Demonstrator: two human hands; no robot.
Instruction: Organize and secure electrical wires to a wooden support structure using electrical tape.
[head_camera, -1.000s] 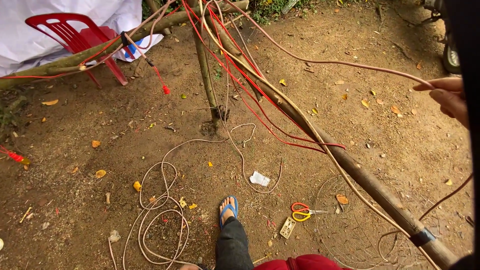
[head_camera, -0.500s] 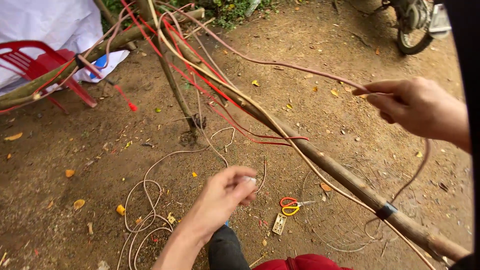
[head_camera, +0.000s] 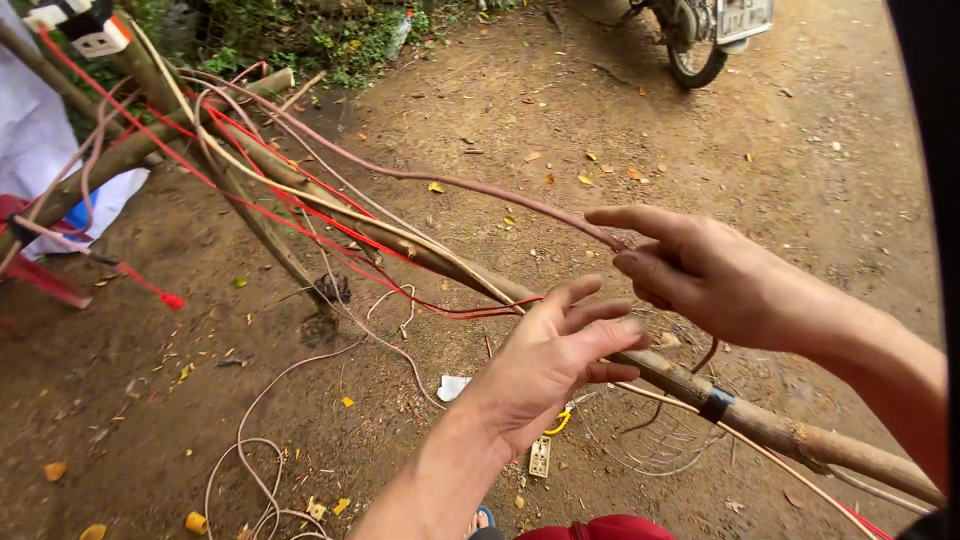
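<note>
I am pinching the pinkish wire (head_camera: 450, 183) between thumb and forefinger of my right hand (head_camera: 700, 275), above the long wooden pole (head_camera: 690, 385) (bound with black tape). My left hand (head_camera: 555, 360) is hanging just below, fingers spread wide and gripping nothing. Red wires (head_camera: 300, 232) are running along the pole.

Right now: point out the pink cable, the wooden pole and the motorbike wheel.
pink cable (head_camera: 470, 184), head view, mid-span left of the right hand.
wooden pole (head_camera: 770, 425), head view, bare bark past the black tape.
motorbike wheel (head_camera: 692, 55), head view, tyre.
</note>
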